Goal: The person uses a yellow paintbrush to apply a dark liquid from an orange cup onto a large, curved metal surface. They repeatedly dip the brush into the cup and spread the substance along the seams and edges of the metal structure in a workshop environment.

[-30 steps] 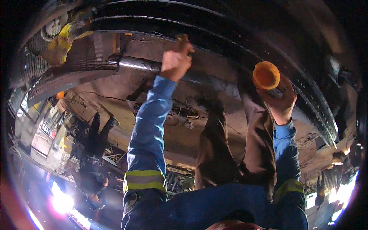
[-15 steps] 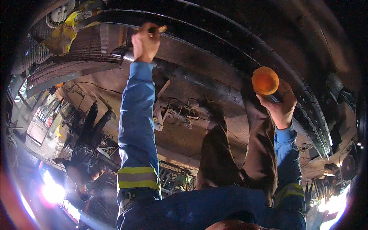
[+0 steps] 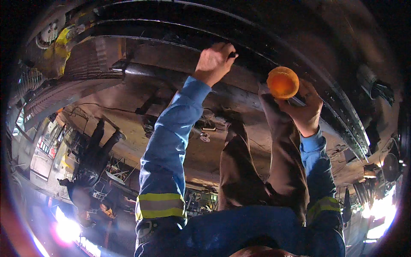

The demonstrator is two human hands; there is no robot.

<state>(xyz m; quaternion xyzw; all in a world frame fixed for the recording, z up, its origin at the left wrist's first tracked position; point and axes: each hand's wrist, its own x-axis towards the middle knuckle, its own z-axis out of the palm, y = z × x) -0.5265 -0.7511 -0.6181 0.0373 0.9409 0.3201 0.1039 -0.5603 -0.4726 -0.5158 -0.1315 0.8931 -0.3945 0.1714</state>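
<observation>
- Notably, right of centre in the frame: an orange cup (image 3: 283, 82), round-rimmed, its mouth turned toward the camera. The inner wall is orange; whether anything lies within cannot be told.
- Just below and to its right: the right hand (image 3: 309, 112), the one of the two hands bearing the cup, its fingers and thumb bent about the cup's lower right side. A grey strip (image 3: 297, 101) shows between hand and cup.
- Upper centre: the left hand (image 3: 215, 64), fingers curled tightly around a small item, of which only a dark end (image 3: 232, 55) projects; the remainder is hidden.
- Across the top: a long dark beam (image 3: 162, 31), near the left hand; contact cannot be determined.
- Lower centre: brown trousers (image 3: 284, 167).
</observation>
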